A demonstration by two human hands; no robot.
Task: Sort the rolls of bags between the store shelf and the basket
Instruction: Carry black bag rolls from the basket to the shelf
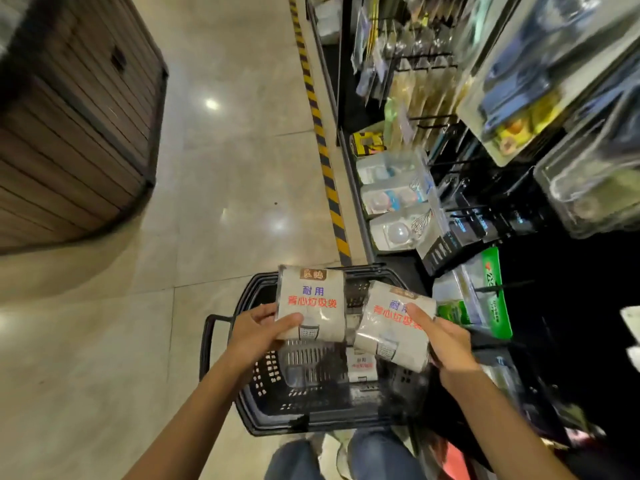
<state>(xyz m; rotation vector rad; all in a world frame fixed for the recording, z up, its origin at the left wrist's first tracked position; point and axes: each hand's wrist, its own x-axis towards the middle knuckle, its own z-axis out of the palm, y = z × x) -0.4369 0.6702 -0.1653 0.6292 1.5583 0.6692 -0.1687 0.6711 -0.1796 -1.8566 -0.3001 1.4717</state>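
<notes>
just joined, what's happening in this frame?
A person stands in a store aisle over a black shopping basket on the floor, holding one pack of bag rolls in each hand. The left hand grips the left pack; the right hand grips the right pack, with the shelf to the right. Both packs are above the basket. At least one more pack lies inside it.

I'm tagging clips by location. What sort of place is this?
Probably a shop aisle of household goods: packaged wares hang on shelf hooks at right, a black shopping basket stands on the tiled floor, the left hand grips a first bag pack, the right hand a second bag pack.
</notes>
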